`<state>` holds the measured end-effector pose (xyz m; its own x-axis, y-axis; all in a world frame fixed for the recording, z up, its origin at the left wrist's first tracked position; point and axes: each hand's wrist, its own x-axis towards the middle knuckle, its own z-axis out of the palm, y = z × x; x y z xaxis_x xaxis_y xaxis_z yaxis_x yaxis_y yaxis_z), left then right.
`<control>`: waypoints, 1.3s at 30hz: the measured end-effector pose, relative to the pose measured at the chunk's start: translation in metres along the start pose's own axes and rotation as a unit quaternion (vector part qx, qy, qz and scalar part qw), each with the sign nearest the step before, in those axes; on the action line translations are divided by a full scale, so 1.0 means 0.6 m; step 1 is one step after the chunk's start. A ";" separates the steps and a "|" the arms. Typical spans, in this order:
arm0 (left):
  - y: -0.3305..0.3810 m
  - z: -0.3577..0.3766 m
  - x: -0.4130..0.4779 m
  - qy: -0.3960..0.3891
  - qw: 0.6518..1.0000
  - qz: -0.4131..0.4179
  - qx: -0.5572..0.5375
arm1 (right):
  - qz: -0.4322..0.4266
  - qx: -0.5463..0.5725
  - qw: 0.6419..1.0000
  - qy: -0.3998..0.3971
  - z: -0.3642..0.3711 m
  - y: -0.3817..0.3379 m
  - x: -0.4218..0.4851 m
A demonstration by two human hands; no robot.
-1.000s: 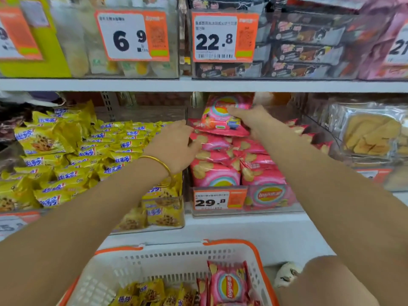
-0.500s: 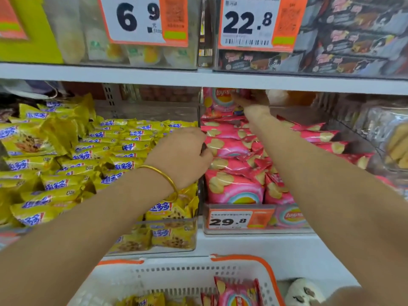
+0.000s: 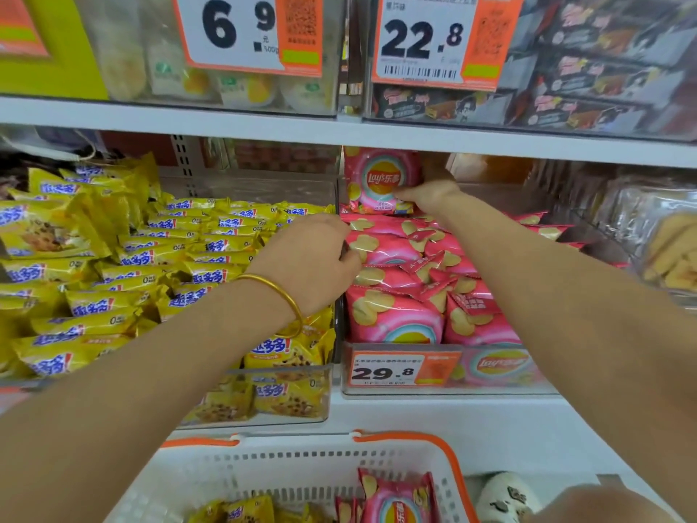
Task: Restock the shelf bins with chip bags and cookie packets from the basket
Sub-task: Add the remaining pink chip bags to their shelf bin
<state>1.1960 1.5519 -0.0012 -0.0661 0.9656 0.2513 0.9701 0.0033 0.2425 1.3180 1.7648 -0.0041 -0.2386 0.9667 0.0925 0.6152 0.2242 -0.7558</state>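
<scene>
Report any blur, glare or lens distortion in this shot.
Head view: lighting is even, dimmer behind the upright chip bag under the shelf; the clear bin fronts haze what is behind them; the price tags look slightly soft; the wide lens stretches the forearms toward the corners and slants the shelf edge.

Glossy, crinkled pink foil on the chip bags (image 3: pixel 392 318); shiny yellow film on the cookie packets (image 3: pixel 94 307). Clear smooth plastic for the bins (image 3: pixel 528 386), white perforated plastic for the basket (image 3: pixel 301 469). Polished gold metal on the bangle (image 3: pixel 279 292). Matt white shelf (image 3: pixel 264 126).
</scene>
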 end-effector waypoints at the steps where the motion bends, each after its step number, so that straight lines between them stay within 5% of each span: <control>1: 0.000 -0.001 0.000 -0.003 1.000 0.000 -0.001 | -0.006 -0.020 1.000 -0.002 -0.002 -0.003 0.001; 11: 0.016 -0.013 -0.024 0.034 0.999 0.034 -0.023 | -0.039 -0.069 0.994 0.076 -0.047 -0.012 -0.095; 18: 0.046 -0.023 -0.176 0.180 0.960 0.176 -0.124 | -0.120 0.127 0.985 -0.006 -0.069 -0.007 -0.389; 21: 0.035 0.041 -0.275 0.098 0.970 0.173 -0.137 | -0.087 0.092 0.972 -0.200 -0.014 0.044 -0.485; 23: 0.012 0.099 -0.314 0.006 0.983 0.144 -0.117 | -0.040 -0.050 0.943 -0.325 0.055 0.097 -0.492; 26: -0.016 0.175 -0.341 -0.087 0.984 0.077 -0.134 | -0.039 -0.301 0.850 -0.431 0.161 0.188 -0.481; 29: -0.035 0.225 -0.366 -0.112 0.982 0.027 -0.150 | 0.018 -0.406 0.762 -0.503 0.218 0.268 -0.502; 32: -0.048 0.249 -0.378 -0.163 0.976 0.021 -0.144 | 0.128 -0.394 0.765 -0.492 0.236 0.323 -0.523; 39: -0.020 0.258 -0.370 -0.276 0.940 -0.044 -0.194 | 0.178 -0.351 0.813 -0.429 0.224 0.311 -0.534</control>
<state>1.2353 1.3775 -0.2047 0.0931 0.9541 -0.2846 0.8011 0.0979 0.5904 1.4083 1.4801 -0.2618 -0.2023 0.6120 -0.7645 0.9656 0.2549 -0.0514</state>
